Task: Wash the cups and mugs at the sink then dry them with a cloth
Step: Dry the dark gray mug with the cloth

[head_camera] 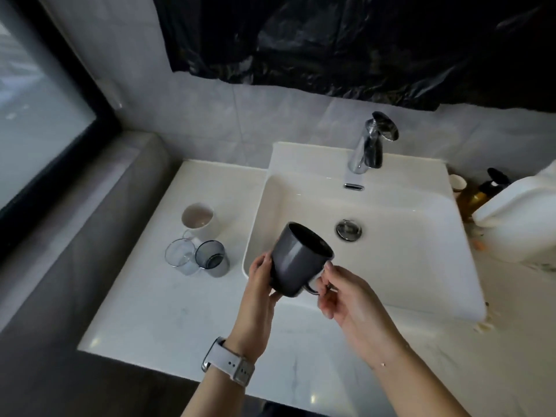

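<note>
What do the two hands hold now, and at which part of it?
Both hold the dark grey mug over the sink: the left hand grips its body near the base, and the right hand pinches its handle.

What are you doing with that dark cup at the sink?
A person is holding a dark grey mug over the front edge of the white sink. The left hand grips its side and the right hand pinches the handle. No water is running from the tap. A white mug, a clear glass and a smoky glass wait on the counter to the left.
</note>
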Motion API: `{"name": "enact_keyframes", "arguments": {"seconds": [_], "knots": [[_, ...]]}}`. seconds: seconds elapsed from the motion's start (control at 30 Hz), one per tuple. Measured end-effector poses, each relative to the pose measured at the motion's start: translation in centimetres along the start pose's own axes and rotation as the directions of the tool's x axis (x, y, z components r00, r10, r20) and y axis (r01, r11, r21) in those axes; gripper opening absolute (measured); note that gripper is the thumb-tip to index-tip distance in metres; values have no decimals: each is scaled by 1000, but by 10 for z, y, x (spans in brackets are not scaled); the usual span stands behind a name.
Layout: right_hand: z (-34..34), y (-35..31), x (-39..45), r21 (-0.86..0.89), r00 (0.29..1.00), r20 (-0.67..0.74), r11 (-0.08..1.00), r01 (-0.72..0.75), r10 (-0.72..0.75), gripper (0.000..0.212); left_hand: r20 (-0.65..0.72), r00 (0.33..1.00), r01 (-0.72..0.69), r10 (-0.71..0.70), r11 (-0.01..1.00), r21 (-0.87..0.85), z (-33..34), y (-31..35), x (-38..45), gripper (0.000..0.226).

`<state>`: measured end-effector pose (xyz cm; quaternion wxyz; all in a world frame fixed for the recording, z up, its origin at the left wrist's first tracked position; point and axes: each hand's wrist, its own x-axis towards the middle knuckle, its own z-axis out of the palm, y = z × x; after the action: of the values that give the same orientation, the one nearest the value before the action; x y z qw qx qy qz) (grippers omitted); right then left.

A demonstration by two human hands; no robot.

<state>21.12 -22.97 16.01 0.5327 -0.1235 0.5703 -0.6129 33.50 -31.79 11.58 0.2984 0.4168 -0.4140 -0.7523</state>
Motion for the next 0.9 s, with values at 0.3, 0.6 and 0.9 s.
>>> {"name": "enact_keyframes", "arguments": {"seconds": [0.3,0.6,0.9], "knots": [[33,6,44,-327,990,60,935,138,-125,36,-222,975,44,29,948,314,-70,51,0,21],[96,15,91,-375,978,-38,910,176,-204,35,-273,953,78,134,759,646,-184,101,116,10],[178,47,137,-305,905,-332,938,163,-265,34,46,978,37,-202,391,920,-252,81,223,21]]}}
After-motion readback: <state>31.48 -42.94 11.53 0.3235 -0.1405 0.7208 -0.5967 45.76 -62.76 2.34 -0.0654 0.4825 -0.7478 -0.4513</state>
